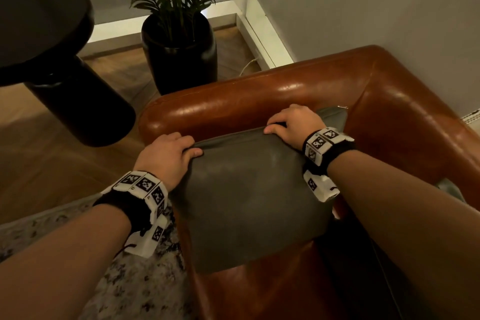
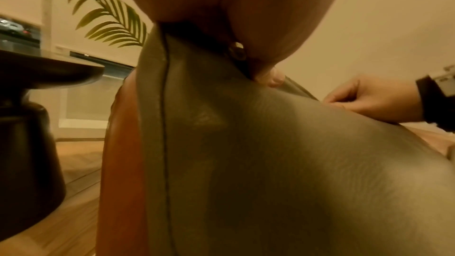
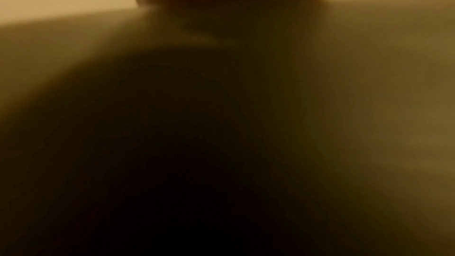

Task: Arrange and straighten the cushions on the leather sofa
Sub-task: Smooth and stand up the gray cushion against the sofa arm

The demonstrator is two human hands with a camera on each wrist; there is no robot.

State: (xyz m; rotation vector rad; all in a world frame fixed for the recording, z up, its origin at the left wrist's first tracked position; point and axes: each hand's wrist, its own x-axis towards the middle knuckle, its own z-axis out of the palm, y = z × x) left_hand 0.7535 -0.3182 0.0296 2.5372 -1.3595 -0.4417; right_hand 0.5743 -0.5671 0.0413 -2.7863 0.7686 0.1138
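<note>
A dark grey-green leather cushion [image 1: 249, 189] stands upright on the seat of the brown leather sofa [image 1: 285, 91], close to its armrest. My left hand [image 1: 171, 153] grips the cushion's top left corner, thumb on the front face. My right hand [image 1: 288, 122] grips the top right corner, fingers curled over the edge. In the left wrist view the cushion [image 2: 283, 153] fills the frame, with my left hand [image 2: 246, 52] pinching its corner and my right hand [image 2: 369, 98] further along the top edge. The right wrist view is dark and blurred, showing only the cushion [image 3: 246, 104]. A second grey cushion [image 1: 333, 117] peeks out behind my right hand.
A black potted palm [image 1: 179, 52] stands on the wood floor beyond the armrest. A dark round side table [image 1: 44, 34] stands at the left. A speckled rug [image 1: 104, 267] lies by the sofa's left side. A grey wall runs behind the sofa.
</note>
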